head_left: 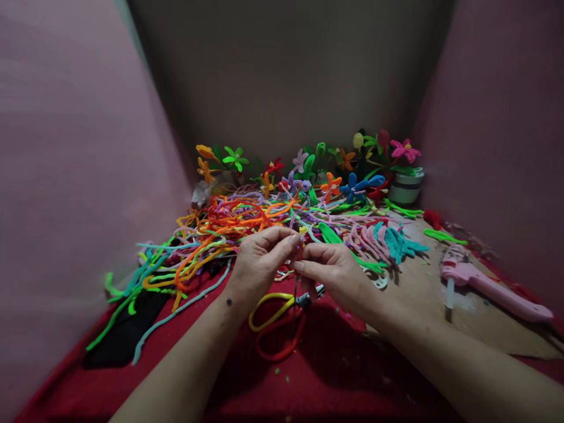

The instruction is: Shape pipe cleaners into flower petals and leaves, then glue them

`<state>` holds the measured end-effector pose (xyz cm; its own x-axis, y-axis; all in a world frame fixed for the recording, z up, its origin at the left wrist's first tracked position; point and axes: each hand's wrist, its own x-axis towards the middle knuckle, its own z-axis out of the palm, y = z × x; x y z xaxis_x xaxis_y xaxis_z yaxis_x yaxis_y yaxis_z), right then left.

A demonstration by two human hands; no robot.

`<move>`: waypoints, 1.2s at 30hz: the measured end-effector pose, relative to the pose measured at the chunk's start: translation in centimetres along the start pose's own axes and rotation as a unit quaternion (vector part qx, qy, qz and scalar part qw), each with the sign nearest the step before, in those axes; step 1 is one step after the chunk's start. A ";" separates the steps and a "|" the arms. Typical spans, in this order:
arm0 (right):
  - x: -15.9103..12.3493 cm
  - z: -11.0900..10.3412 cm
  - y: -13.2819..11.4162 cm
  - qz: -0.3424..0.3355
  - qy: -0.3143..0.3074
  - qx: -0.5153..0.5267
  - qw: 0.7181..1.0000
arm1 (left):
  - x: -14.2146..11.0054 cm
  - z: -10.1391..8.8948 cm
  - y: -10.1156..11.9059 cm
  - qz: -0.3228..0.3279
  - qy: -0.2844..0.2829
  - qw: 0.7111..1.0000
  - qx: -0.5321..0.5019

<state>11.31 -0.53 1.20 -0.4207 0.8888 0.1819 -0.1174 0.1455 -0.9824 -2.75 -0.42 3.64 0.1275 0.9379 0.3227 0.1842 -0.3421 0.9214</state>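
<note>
My left hand (267, 255) and my right hand (330, 269) meet in front of me, thumbs and fingertips pinched together. Between them they hold a thin flower stem with a small yellow tip (302, 230). A dark, narrow length hangs below the fingers; the part inside the pinch is hidden. Just beneath lies a pair of scissors (269, 317) with yellow and red loop handles, its blades partly covered by my right hand. A green fuzzy leaf shape (329, 234) lies behind my right hand.
A heap of colourful pipe cleaners (220, 220) spreads behind my hands. Finished fuzzy flowers (355, 187) and a striped pot (406, 187) stand at the back. On the cardboard (418, 305) at right lie a pink glue gun (497, 288) and teal pieces (400, 244). A black flat object (126, 329) lies left.
</note>
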 end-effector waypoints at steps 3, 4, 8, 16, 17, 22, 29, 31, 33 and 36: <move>0.1 -0.2 0.1 0.015 -0.016 0.058 0.998 | 0.0 0.1 -0.3 0.021 0.005 0.998 0.060; 0.2 -0.2 0.2 0.020 -0.017 0.081 0.996 | 0.0 0.1 -0.5 0.034 0.008 0.995 0.088; 0.6 -0.3 0.5 0.005 -0.001 0.126 0.992 | 0.0 0.2 -1.0 0.107 0.022 0.974 0.200; 0.5 -0.5 0.5 0.013 -0.035 0.157 0.987 | -0.2 0.4 -1.2 0.066 0.026 0.987 0.145; 0.6 -0.5 0.5 0.022 -0.046 0.165 0.985 | -0.3 0.5 -1.1 0.065 0.027 0.987 0.143; 0.7 -0.8 0.6 0.043 -0.071 0.202 0.976 | 0.2 -0.2 0.0 0.006 0.006 0.996 0.085; -0.1 -2.6 -0.7 0.035 -0.017 0.181 0.983 | -2.0 -2.3 0.0 -0.042 -0.193 0.933 0.302; -0.1 -3.3 -0.8 0.029 0.015 0.184 0.982 | -3.6 -1.9 -0.5 -0.010 -0.245 0.872 0.423; -0.1 -3.9 -0.7 0.021 0.035 0.190 0.981 | -5.0 -1.2 -1.0 0.007 -0.248 0.823 0.512; 0.1 -4.5 -0.6 0.016 0.048 0.200 0.979 | -5.9 -0.4 -1.4 -0.002 -0.262 0.795 0.547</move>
<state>15.37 1.41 1.58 -0.3452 0.9298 0.1274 -0.4556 -0.0474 -0.8889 -4.17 -5.44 0.55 0.4611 0.8839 -0.0786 0.8863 -0.4544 0.0891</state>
